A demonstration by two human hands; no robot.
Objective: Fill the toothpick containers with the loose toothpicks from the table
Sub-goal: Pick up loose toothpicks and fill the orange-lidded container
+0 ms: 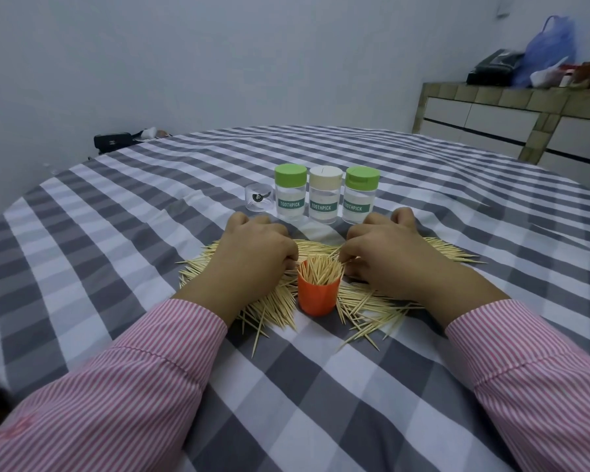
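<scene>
Left hand (256, 248) fingers curled, knuckles up, right hand (385, 248) fingers curled, pinching

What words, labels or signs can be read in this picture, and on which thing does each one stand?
"TOOTHPICK": teal label on the left green-lidded container.
"TOOTHPICK": teal label on the middle cream-lidded container.
"TOOTHPICK": teal label on the right green-lidded container, fainter.
Small clear cup: a dark round logo, too small to read.
Orange cup: no text visible.

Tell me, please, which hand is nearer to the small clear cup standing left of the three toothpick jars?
The left hand. Its knuckles lie just below and right of the clear cup. The right hand is further away, on the other side of the orange container, below the right green-lidded jar.
</scene>
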